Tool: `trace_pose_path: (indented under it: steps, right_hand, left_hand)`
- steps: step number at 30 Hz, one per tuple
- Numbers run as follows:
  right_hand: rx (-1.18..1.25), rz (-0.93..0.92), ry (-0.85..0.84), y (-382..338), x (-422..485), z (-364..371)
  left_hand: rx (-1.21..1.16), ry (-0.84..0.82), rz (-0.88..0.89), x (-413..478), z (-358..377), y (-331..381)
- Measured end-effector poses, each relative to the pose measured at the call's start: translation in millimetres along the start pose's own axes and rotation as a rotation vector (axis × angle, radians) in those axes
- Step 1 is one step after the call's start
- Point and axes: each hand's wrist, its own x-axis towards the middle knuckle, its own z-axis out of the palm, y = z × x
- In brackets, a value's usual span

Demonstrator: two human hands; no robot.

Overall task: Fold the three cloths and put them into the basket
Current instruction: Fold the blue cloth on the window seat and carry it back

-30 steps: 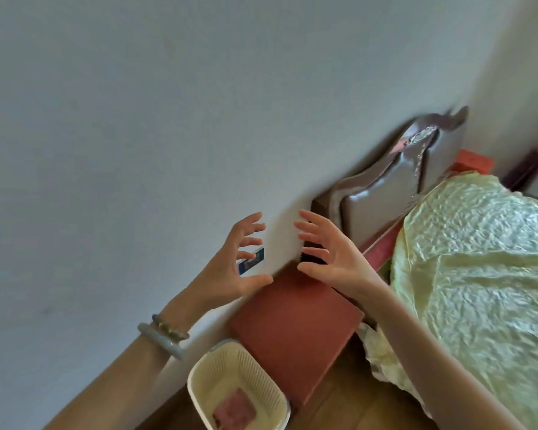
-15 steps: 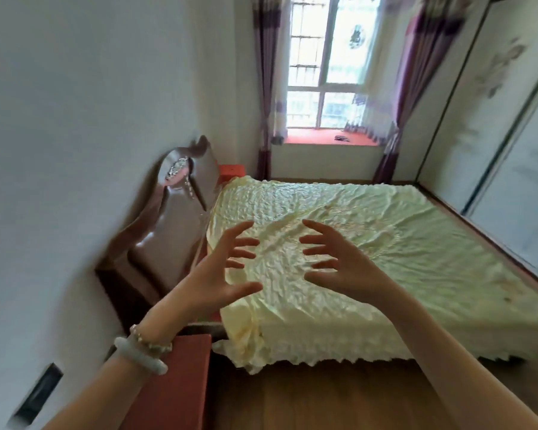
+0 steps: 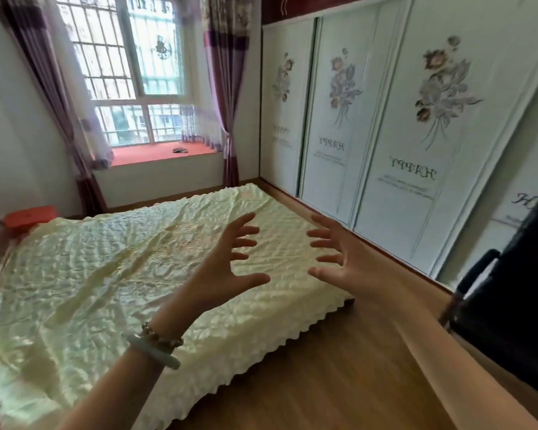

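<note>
Left hand [image 3: 221, 268] and right hand [image 3: 342, 262] up over yellow bed cover [image 3: 90, 274], fingers spread wide, holding nothing.

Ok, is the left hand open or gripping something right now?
Open. The left hand has its fingers spread apart with nothing in them, held up in the air and seen against the yellow bedspread.

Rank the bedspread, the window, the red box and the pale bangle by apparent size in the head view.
1. bedspread, by far.
2. window.
3. red box and pale bangle: they look about alike, and the bangle is much nearer the camera, so I leave them unranked.
</note>
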Motion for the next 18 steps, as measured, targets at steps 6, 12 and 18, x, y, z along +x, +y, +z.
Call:
trace_pose_path:
  steps: [6, 12, 18]
  right_hand:
    - [-0.020, 0.081, 0.139, 71, 6, -95]
    - [0.001, 0.157, 0.271, 143, 22, -162]
    - [-0.017, 0.204, 0.353, 221, 66, -228]
  left_hand:
    - [-0.070, -0.123, 0.044, 90, 92, -5]
    - [-0.100, -0.225, 0.091, 180, 164, -26]
    - [-0.161, -0.294, 0.140, 286, 237, -63]
